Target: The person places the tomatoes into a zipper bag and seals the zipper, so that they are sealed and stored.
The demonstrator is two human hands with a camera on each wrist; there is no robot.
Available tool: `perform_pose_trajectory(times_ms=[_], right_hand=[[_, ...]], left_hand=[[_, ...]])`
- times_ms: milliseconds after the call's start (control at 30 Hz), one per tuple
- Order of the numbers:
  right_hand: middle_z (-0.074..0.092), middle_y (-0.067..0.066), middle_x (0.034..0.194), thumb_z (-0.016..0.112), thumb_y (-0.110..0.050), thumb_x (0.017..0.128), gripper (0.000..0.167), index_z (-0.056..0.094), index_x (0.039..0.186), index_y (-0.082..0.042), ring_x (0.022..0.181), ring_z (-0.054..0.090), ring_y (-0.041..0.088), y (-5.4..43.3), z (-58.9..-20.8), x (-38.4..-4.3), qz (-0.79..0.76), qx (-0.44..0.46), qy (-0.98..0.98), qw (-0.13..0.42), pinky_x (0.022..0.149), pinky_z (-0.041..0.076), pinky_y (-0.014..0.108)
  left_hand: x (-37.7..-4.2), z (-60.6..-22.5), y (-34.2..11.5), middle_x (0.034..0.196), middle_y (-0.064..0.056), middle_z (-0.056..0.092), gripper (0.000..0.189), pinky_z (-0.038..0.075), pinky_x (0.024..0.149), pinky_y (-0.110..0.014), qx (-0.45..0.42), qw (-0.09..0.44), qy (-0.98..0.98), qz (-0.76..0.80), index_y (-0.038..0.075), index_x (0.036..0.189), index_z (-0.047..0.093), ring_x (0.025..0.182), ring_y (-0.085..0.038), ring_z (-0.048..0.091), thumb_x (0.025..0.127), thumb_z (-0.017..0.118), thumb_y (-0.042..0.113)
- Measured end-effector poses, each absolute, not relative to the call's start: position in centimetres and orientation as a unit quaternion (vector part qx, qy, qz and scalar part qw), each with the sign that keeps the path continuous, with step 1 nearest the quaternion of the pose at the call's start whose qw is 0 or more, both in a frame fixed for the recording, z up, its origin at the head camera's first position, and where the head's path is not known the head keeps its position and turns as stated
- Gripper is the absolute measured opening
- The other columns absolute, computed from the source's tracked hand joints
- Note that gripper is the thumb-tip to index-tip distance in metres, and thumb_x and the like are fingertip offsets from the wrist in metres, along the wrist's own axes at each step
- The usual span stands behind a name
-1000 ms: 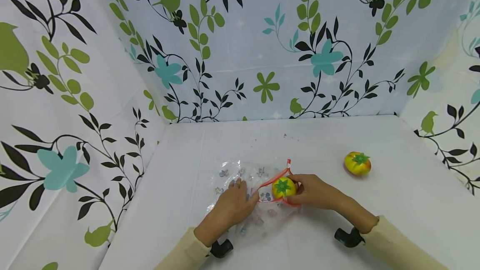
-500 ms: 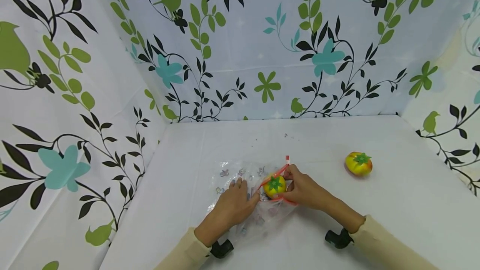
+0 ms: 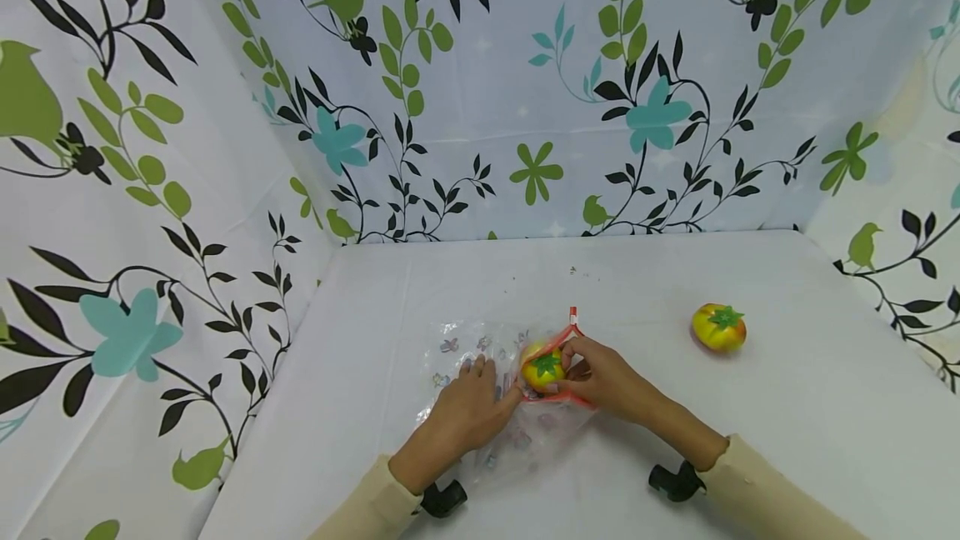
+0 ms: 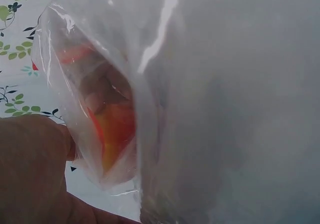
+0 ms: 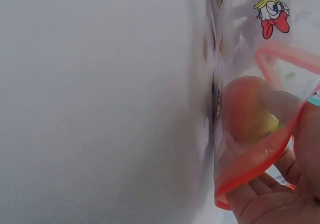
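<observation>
A clear plastic bag (image 3: 450, 365) with printed figures and a red-edged mouth lies on the white table, its mouth towards the right. My left hand (image 3: 468, 407) rests on it, fingers spread out and thumb beside the mouth. Within the mouth sits a yellow-red toy tomato (image 3: 543, 367) with a green star-shaped top. My right hand (image 3: 606, 377) grips it from the right, partly inside the mouth. In the right wrist view the toy tomato (image 5: 247, 108) shows through the film, the thumb against it. The left wrist view shows its orange underside (image 4: 116, 129) through the plastic.
A second toy tomato (image 3: 718, 327), yellow-red with a green top, lies on the table (image 3: 637, 282) to the right, beyond the right hand. Patterned cloth (image 3: 480, 90) with leaves and birds hangs at the back and both sides.
The right hand has moved left with the toy tomato, which now sits deeper inside the bag's mouth. The left hand has stayed nearly still. The second toy tomato has not moved.
</observation>
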State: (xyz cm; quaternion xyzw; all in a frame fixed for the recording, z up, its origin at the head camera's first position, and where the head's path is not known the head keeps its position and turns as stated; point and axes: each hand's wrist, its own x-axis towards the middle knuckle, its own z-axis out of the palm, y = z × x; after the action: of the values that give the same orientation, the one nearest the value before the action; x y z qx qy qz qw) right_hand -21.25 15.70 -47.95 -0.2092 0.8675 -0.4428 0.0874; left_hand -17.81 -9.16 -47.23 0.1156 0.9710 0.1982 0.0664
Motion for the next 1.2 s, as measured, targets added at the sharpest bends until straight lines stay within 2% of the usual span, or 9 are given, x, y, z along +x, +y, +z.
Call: perform_pose_trajectory(times_ms=[333,433,600,667,767,1000,1200], right_hand=[[0.061,0.007,0.116,0.086,-0.021,0.090,0.034,0.057,0.106,-0.012,0.100,0.072,0.019,15.77,-48.13,-21.22,-0.450,-0.221,0.861,0.084,0.084,0.062,0.028],[0.064,0.004,0.110,0.085,-0.023,0.091,0.031,0.060,0.105,-0.012,0.094,0.070,0.015,15.77,-48.24,-21.23,-0.442,-0.212,0.868,0.081,0.081,0.062,0.025],[0.071,-0.007,0.092,0.082,-0.025,0.094,0.016,0.070,0.095,-0.015,0.086,0.066,0.010,15.73,-48.30,-21.04,-0.413,-0.220,0.881,0.071,0.076,0.058,0.022],[0.072,-0.009,0.089,0.080,-0.027,0.095,0.012,0.074,0.093,-0.016,0.084,0.065,0.009,15.65,-48.33,-20.95,-0.404,-0.226,0.884,0.061,0.075,0.057,0.022],[0.074,-0.009,0.092,0.079,-0.025,0.096,0.009,0.079,0.098,-0.016,0.083,0.064,0.009,15.51,-48.39,-20.86,-0.399,-0.223,0.888,0.049,0.072,0.056,0.023],[0.077,-0.003,0.106,0.077,-0.018,0.097,0.023,0.081,0.119,-0.013,0.079,0.062,0.011,15.46,-48.61,-20.73,-0.391,-0.210,0.895,0.046,0.065,0.054,0.023],[0.076,-0.001,0.109,0.077,-0.020,0.097,0.026,0.078,0.122,-0.013,0.077,0.061,0.011,15.38,-48.52,-20.62,-0.395,-0.185,0.897,0.068,0.063,0.053,0.023]], left_hand=[[-17.81,-47.09,-9.29,0.160,-0.028,0.045,0.093,0.044,0.116,-0.058,0.112,0.076,0.972,0.193,-0.009,0.153,0.046,0.150,-0.048,0.042,0.102,0.042,0.068],[-17.77,-47.11,-9.37,0.160,-0.028,0.045,0.096,0.043,0.116,-0.058,0.113,0.080,0.971,0.195,-0.009,0.154,0.045,0.150,-0.048,0.041,0.101,0.043,0.071],[-17.68,-47.16,-9.41,0.162,-0.028,0.043,0.099,0.041,0.118,-0.059,0.112,0.085,0.968,0.208,-0.008,0.155,0.043,0.151,-0.048,0.039,0.100,0.044,0.073],[-17.66,-47.19,-9.41,0.162,-0.028,0.042,0.100,0.041,0.118,-0.059,0.111,0.086,0.967,0.211,-0.008,0.156,0.043,0.151,-0.049,0.038,0.099,0.044,0.075],[-17.62,-47.11,-9.41,0.162,-0.028,0.041,0.102,0.041,0.118,-0.059,0.111,0.085,0.967,0.212,-0.008,0.156,0.042,0.151,-0.049,0.039,0.099,0.044,0.076],[-17.62,-47.14,-9.43,0.161,-0.029,0.043,0.106,0.043,0.115,-0.061,0.112,0.079,0.968,0.211,-0.009,0.155,0.043,0.149,-0.051,0.040,0.097,0.043,0.080],[-17.65,-47.30,-9.52,0.161,-0.028,0.043,0.105,0.043,0.115,-0.061,0.118,0.076,0.968,0.210,-0.009,0.155,0.043,0.150,-0.051,0.039,0.098,0.042,0.080]])
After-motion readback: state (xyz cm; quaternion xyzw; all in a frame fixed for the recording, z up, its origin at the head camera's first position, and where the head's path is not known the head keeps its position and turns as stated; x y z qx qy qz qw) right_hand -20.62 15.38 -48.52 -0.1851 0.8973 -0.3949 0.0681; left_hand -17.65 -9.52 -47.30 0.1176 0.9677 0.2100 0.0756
